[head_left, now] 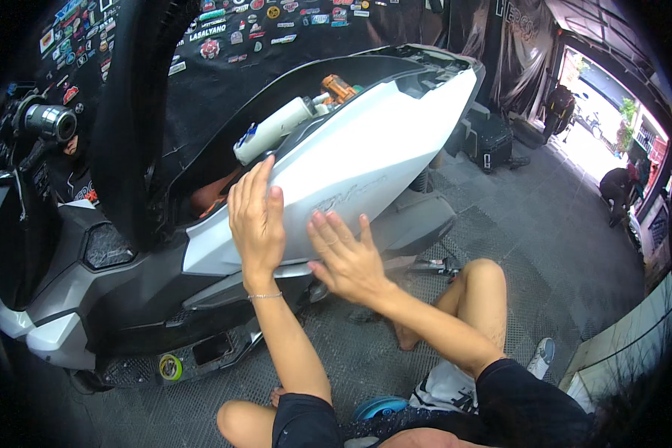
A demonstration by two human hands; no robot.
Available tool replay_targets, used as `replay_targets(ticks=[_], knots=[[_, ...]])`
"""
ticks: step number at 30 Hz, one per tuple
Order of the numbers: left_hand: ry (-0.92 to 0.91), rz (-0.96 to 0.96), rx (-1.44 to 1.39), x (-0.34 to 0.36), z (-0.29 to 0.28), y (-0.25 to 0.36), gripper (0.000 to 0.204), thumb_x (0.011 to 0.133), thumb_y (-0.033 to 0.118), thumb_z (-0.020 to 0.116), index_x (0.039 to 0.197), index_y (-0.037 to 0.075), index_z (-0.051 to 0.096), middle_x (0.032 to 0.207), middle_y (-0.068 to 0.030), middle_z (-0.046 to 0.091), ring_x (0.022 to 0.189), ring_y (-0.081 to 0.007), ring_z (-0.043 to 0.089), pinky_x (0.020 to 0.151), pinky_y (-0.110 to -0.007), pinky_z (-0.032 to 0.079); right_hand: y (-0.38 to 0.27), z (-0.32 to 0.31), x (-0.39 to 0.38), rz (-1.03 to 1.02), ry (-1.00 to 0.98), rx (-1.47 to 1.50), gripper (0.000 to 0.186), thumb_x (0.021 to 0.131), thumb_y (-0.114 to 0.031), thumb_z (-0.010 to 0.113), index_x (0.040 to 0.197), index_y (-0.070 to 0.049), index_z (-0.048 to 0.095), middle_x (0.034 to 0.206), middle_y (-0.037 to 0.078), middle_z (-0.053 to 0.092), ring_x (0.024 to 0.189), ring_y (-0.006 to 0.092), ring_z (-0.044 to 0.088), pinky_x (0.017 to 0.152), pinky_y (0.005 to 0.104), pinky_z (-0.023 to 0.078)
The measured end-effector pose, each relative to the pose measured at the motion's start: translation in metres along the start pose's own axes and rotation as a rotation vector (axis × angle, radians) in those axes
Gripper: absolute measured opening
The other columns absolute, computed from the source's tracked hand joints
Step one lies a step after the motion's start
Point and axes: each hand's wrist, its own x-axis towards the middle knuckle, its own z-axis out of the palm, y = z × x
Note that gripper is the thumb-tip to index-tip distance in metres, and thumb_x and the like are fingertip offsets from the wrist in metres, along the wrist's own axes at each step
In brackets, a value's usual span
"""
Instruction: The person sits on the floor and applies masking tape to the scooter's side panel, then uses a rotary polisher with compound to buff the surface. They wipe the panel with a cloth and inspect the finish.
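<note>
A silver-white side panel [381, 160] covers the rear flank of a scooter whose seat [131, 127] is tipped up. My left hand [257, 224] lies along the panel's front part, fingers stretched toward its upper edge and held close together. Right of it, my right hand [345, 257] has its fingers spread near the panel's lower middle, just below a raised emblem [351, 196]. Both hands look empty. Whether the right palm presses on the panel or hovers just off it I cannot tell.
In the open under-seat compartment lie a white cylinder [276, 131] and an orange tool [339, 88]. A yellow-green tape roll [170, 366] and a dark phone-like slab [213, 349] rest on the footboard. Behind the rear stands a black box [487, 140]. Another person [71, 168] is beyond the handlebar.
</note>
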Motion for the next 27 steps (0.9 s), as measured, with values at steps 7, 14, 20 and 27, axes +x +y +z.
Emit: replay_targets(ticks=[7,14,20,27], knots=[[0.019,0.075,0.008,0.004,0.005,0.001,0.049,0.105,0.038,0.046,0.137,0.003,0.061,0.132,-0.0186,0.063,0.12,-0.0363,0.056,0.106,-0.048,0.039,-0.005,-0.003,0.0,0.101,-0.092,0.065,0.079,0.099,-0.048,0.057,0.163,-0.01,0.03,0.171,0.008,0.024,0.16,0.0282,0.012,0.123,0.0648,-0.006],[0.09,0.056,0.021,0.002,0.001,0.004,0.059,0.106,0.051,0.042,0.136,0.004,0.064,0.129,-0.0207,0.066,0.122,-0.0392,0.059,0.108,-0.047,0.04,-0.005,-0.022,0.027,0.045,0.034,0.02,0.075,0.096,-0.033,0.063,0.159,-0.004,0.036,0.168,0.012,0.033,0.158,0.0359,0.018,0.123,0.0653,0.0],[0.124,0.087,0.05,0.001,0.008,0.003,0.058,0.101,0.049,0.053,0.134,0.003,0.064,0.128,-0.0198,0.067,0.12,-0.0391,0.059,0.107,-0.048,0.041,0.004,-0.022,0.0,0.078,0.015,0.074,0.069,0.094,-0.027,0.065,0.156,-0.006,0.042,0.164,0.01,0.041,0.156,0.0364,0.025,0.124,0.0647,0.007],[0.155,0.084,0.076,0.002,0.014,0.003,0.055,0.099,0.046,0.057,0.132,0.002,0.064,0.126,-0.0184,0.067,0.116,-0.0379,0.06,0.105,-0.048,0.042,-0.002,-0.023,0.008,0.123,0.016,0.055,0.07,0.094,-0.026,0.067,0.157,-0.009,0.042,0.164,0.008,0.042,0.156,0.0367,0.024,0.124,0.0637,0.007]])
